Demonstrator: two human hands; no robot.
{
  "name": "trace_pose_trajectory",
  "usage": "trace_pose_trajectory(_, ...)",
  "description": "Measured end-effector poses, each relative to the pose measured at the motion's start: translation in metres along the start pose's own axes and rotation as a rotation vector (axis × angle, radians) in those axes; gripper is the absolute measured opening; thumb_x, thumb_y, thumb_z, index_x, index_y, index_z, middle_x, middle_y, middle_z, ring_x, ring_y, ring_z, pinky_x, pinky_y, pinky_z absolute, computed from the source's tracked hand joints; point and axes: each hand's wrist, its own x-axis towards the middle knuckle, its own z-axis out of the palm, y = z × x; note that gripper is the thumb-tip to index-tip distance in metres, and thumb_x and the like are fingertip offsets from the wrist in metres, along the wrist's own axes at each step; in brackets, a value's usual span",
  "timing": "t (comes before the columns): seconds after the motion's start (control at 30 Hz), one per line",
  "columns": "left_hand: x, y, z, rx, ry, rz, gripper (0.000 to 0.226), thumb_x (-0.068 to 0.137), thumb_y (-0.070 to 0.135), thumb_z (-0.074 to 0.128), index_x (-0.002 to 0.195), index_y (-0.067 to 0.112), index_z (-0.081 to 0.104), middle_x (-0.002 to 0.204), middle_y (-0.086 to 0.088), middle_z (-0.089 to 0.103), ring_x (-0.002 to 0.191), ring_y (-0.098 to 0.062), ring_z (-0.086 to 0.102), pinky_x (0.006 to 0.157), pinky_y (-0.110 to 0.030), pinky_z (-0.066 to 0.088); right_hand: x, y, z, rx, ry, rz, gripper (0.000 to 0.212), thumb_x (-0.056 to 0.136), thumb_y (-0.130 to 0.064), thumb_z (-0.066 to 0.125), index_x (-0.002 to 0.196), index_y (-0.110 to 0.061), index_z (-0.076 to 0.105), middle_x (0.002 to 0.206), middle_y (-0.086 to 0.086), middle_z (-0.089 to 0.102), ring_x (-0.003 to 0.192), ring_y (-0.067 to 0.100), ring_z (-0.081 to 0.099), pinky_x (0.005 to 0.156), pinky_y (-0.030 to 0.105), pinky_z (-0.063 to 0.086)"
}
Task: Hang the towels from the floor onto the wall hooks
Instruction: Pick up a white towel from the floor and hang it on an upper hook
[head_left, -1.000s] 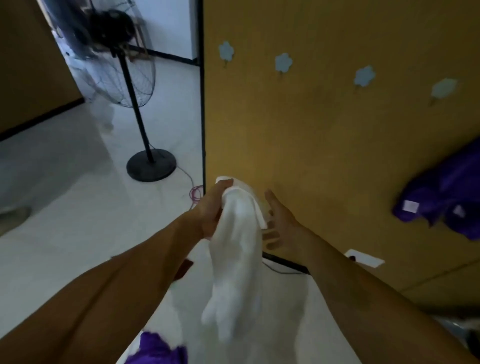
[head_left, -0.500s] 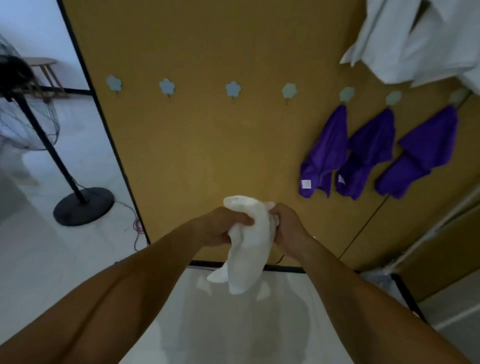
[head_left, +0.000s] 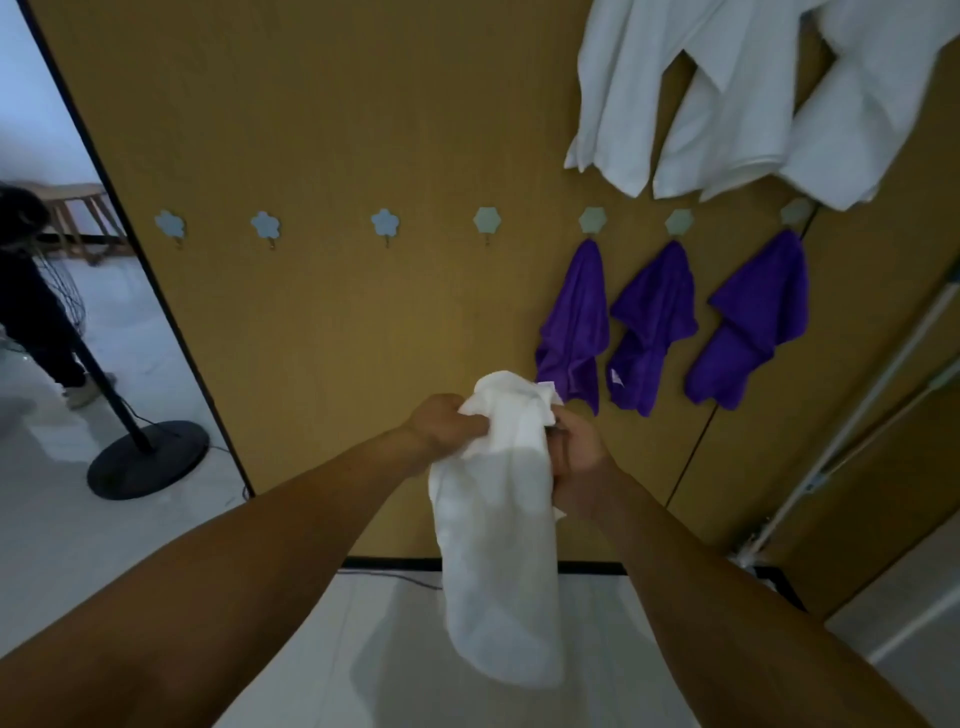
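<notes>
Fingers of the left hand (head_left: 447, 426) curl round the top of a white towel (head_left: 498, 545) and grip it tight. The right hand (head_left: 576, 462) holds the same towel from the other side, with its fingers curled into the cloth. The 2 hands are close together, with the bunched top of the towel between them. The rest of the towel hangs down long and loose in front of the arms, up off the floor (head_left: 156, 530).

Behind the hands stands a brown wall (head_left: 337, 130). A row of 7 small hooks (head_left: 487, 220) runs across it, each with a pale flower or 6-sided shape on top. The 4 hooks on the left are bare. The 3 hooks on the right each carry 1 of the purple towels (head_left: 654, 322), which hang just above and to the right of the hands. The middle purple one has a small white tag (head_left: 616, 375), but it is too small to read.

Higher up on the right, big white cloths (head_left: 727, 93) hang down the wall.

On the left, past the wall's dark edge, a black fan stand (head_left: 148, 460) sits on the pale floor. A person in dark clothes (head_left: 31, 312) is beside it, and a wooden stool (head_left: 78, 208) is farther back.
</notes>
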Motion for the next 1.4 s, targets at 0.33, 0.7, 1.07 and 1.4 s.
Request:
trace_pose_trajectory(0.33,-0.016,-0.004,-0.008,-0.184,-0.238,-0.255,0.032,0.080,0.033,0.069,0.102,0.010,0.067,0.086,-0.007,0.057,0.076,-0.021,0.048,0.073,-0.033,0.037,-0.013,-0.012,-0.011,-0.003,-0.165,-0.028,0.060,0.097,-0.038,0.036,0.140,0.004,0.042,0.137,0.030,0.047,0.125,0.041,0.046,0.112,0.052,0.030)
trace_pose_trajectory(0.7,0.004,-0.002,-0.054,-0.593,0.238,-0.086,0.024,0.092,0.017,0.057,0.110,0.001,0.061,0.100,-0.011,0.067,0.097,-0.030,0.064,0.086,-0.044,0.054,0.005,-0.010,0.001,-0.002,-0.057,-0.069,0.037,0.093,-0.036,0.053,0.111,-0.010,0.073,0.109,0.012,0.072,0.102,0.029,0.068,0.087,0.040,0.054)
trace_pose_trajectory(1.07,0.016,-0.037,-0.123,-0.304,0.580,-0.089,0.024,0.085,0.021,0.059,0.069,0.003,0.056,0.067,-0.009,0.052,0.067,-0.025,0.050,0.063,-0.033,0.040,0.002,-0.029,-0.004,-0.243,0.438,-0.119,0.025,0.091,-0.024,0.055,0.102,-0.003,0.063,0.095,0.017,0.069,0.082,0.033,0.068,0.079,0.045,0.054)
trace_pose_trajectory(1.4,0.011,-0.039,-0.148,-0.284,0.623,-0.033,0.013,0.087,0.015,0.056,0.091,0.004,0.063,0.093,-0.015,0.059,0.085,-0.027,0.054,0.073,-0.035,0.044,-0.004,-0.041,-0.002,-0.407,0.487,-0.315,0.046,0.092,-0.006,0.060,0.137,-0.005,0.049,0.134,0.019,0.056,0.116,0.032,0.058,0.101,0.042,0.046)
